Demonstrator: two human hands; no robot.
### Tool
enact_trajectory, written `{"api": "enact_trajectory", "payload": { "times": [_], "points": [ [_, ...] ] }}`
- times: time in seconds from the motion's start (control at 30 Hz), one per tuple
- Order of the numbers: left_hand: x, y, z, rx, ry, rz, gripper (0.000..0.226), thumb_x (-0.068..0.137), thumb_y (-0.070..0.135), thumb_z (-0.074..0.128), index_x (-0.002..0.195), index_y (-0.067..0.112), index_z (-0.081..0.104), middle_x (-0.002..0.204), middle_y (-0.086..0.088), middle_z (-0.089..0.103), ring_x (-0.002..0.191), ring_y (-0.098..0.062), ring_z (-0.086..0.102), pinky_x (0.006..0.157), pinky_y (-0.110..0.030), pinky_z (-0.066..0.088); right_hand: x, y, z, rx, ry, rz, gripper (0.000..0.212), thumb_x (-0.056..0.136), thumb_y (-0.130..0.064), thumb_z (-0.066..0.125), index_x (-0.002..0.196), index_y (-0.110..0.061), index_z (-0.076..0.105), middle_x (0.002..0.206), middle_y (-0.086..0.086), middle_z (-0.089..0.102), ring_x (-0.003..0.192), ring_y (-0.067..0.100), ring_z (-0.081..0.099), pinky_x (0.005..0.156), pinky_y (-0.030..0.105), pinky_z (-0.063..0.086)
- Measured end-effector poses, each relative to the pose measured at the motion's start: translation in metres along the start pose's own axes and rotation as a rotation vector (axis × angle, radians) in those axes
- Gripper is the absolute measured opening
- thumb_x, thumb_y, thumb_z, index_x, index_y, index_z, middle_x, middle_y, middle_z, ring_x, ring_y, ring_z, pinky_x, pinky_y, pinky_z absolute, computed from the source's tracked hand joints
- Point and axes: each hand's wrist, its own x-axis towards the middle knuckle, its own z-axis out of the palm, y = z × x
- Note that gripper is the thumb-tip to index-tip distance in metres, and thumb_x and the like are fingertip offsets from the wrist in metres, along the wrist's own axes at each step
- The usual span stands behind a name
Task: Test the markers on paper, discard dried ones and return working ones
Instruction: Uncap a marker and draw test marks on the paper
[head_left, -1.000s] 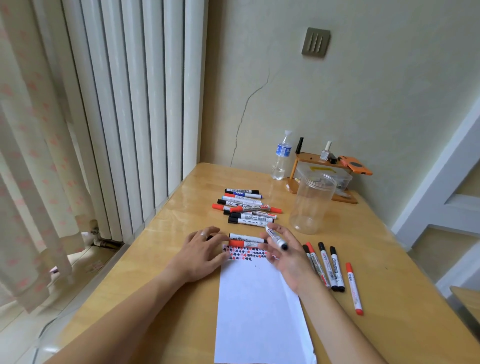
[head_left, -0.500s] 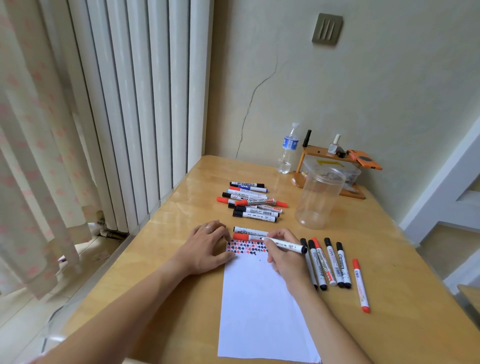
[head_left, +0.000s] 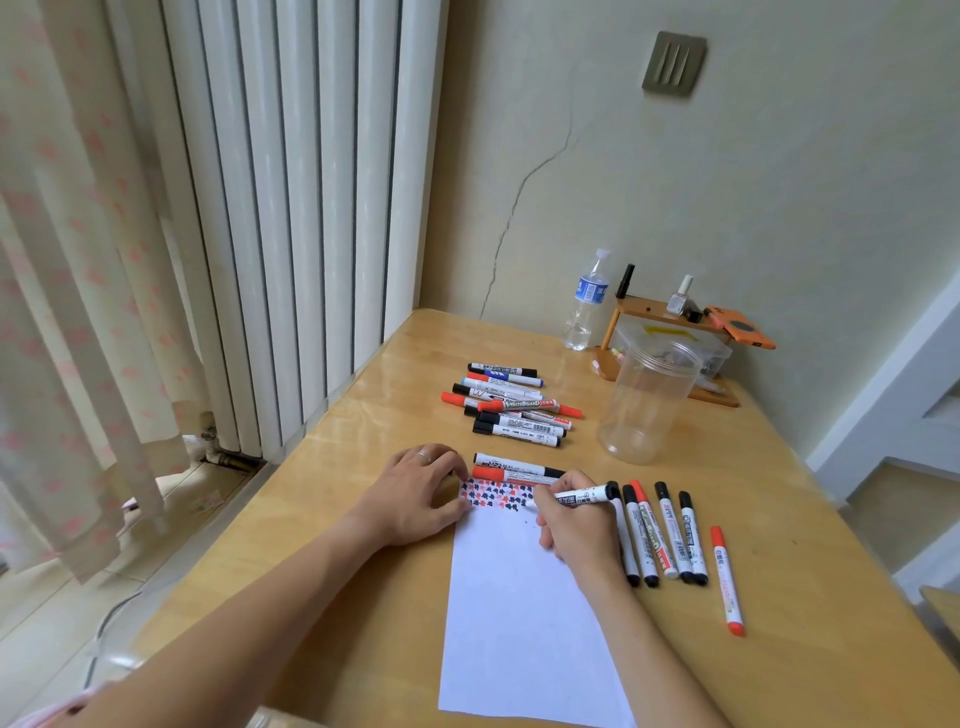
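- Head view looks down on a wooden table (head_left: 322, 519) set in a room corner, with both bare forearms reaching in from the lower edge.
- The right hand (head_left: 576, 525) sits on the right side of the sheet of paper (head_left: 519, 623), wrist low and fingers curled tightly round a white-barrelled marker (head_left: 576, 494) in a writing grip.
- That marker lies nearly level, its black end pointing right and its tip aimed left, at the lower right edge of the band of red and black test marks (head_left: 498, 493) at the top of the sheet; whether the tip touches the paper cannot be told.
- The left hand (head_left: 415, 493) rests palm down at the sheet's upper left corner, fingers loosely bent and holding nothing, thumb lying at the paper's left edge. A ring shows on one finger.
- Two markers (head_left: 514, 466), one black-capped and one red-capped, lie side by side just past the top of the sheet, between the two hands.
- A row of markers (head_left: 670, 535) lies right of the writing hand, nearly parallel, with a single red marker (head_left: 727, 579) a little further right.
- A loose pile of markers (head_left: 511, 405) sits farther back on the table.
- A clear plastic jar (head_left: 647, 400) stands upright right of the pile, open at the top.
- Behind it are a water bottle (head_left: 584, 301) and a small wooden shelf (head_left: 660, 309) against the wall.
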Motion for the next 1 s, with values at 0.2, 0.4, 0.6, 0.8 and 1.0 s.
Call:
{"api": "enact_trajectory", "payload": {
  "times": [0.2, 0.4, 0.6, 0.8, 1.0],
  "points": [
    [0.0001, 0.0003, -0.0015, 0.006, -0.016, -0.006, 0.037, 0.09, 0.06, 0.05, 0.121, 0.04, 0.052, 0.139, 0.01, 0.049, 0.133, -0.015, 0.044, 0.116, -0.037, 0.026, 0.0, 0.0007, 0.0004, -0.026, -0.022, 0.006, 0.024, 0.087, -0.023, 0.074, 0.071, -0.02, 0.056, 0.06, 0.008, 0.067, 0.045, 0.02, 0.058, 0.042, 0.021, 0.034],
    [0.0002, 0.0007, -0.002, 0.009, -0.024, -0.003, 0.04, 0.089, 0.063, 0.047, 0.121, 0.04, 0.052, 0.139, 0.01, 0.049, 0.133, -0.015, 0.044, 0.117, -0.039, 0.028, 0.0003, 0.0013, 0.0006, -0.054, -0.04, -0.006, 0.02, 0.085, -0.029, 0.073, 0.073, -0.026, 0.058, 0.06, 0.006, 0.067, 0.047, 0.019, 0.059, 0.051, 0.032, 0.047],
    [0.0003, -0.0001, -0.0019, 0.011, -0.029, -0.004, 0.039, 0.09, 0.063, 0.047, 0.121, 0.04, 0.051, 0.139, 0.01, 0.048, 0.133, -0.014, 0.044, 0.117, -0.038, 0.028, 0.0015, 0.0028, 0.0004, -0.038, -0.022, 0.002, 0.021, 0.084, -0.025, 0.073, 0.07, -0.025, 0.058, 0.059, 0.007, 0.067, 0.046, 0.018, 0.059, 0.054, 0.036, 0.048],
    [-0.0005, -0.0015, -0.0001, 0.009, -0.018, -0.002, 0.039, 0.089, 0.063, 0.048, 0.121, 0.04, 0.052, 0.137, 0.01, 0.048, 0.131, -0.014, 0.045, 0.115, -0.037, 0.028, 0.0006, 0.0038, 0.0001, -0.039, -0.047, -0.012, 0.022, 0.085, -0.025, 0.073, 0.072, -0.022, 0.055, 0.058, 0.007, 0.065, 0.045, 0.019, 0.055, 0.053, 0.035, 0.046],
    [-0.0002, -0.0002, -0.0011, -0.002, -0.019, -0.006, 0.038, 0.09, 0.062, 0.048, 0.121, 0.04, 0.052, 0.137, 0.011, 0.049, 0.131, -0.013, 0.044, 0.115, -0.037, 0.028, 0.0022, 0.0046, 0.0005, -0.007, -0.002, 0.01, 0.022, 0.084, -0.019, 0.072, 0.069, -0.023, 0.058, 0.057, 0.007, 0.065, 0.044, 0.019, 0.053, 0.052, 0.034, 0.045]
  ]
}}
